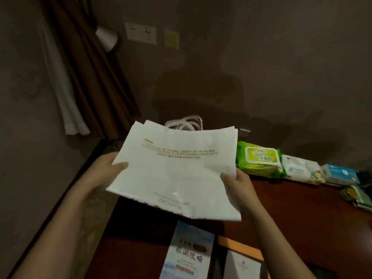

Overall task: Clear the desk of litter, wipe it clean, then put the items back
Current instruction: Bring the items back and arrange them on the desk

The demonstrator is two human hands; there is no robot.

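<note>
A flat white paper bag (177, 170) with gold print and white handles is held level above the left end of the dark wooden desk (291, 214). My left hand (106, 170) grips its left edge with the thumb on top. On its right edge my right hand (237, 186) has the same hold. Under the bag, near the front, lie a blue-and-white leaflet (189, 252) and a white card (243, 264) on an orange-edged folder.
Along the wall at the right sit a green wet-wipe pack (259, 160), a white tissue pack (300, 170), a blue box (340, 174) and small green sachets (360, 196). A brown curtain (84, 73) hangs at the left, with wall sockets (141, 33) behind the desk.
</note>
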